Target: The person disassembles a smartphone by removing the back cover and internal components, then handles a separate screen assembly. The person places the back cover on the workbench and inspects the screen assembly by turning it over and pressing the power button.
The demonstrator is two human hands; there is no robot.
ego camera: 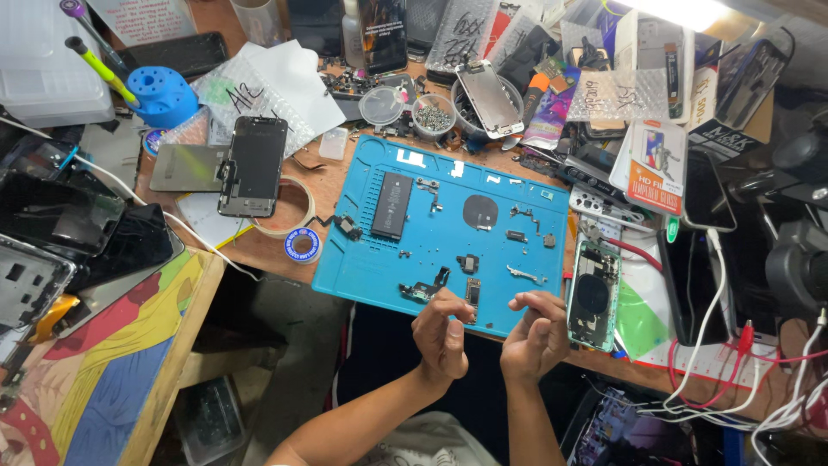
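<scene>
We held our left hand [442, 332] and right hand [536, 332] over the near edge of the blue repair mat [362, 267], fingers curled together; whether they pinched some tiny part we could not tell. At three o'clock lay the opened phone frame [593, 295]. On the mat at eleven o'clock rested the black battery [392, 204], with small parts spread apart, likely to keep them sorted. At twelve o'clock a round cup [433, 115] held screws.
</scene>
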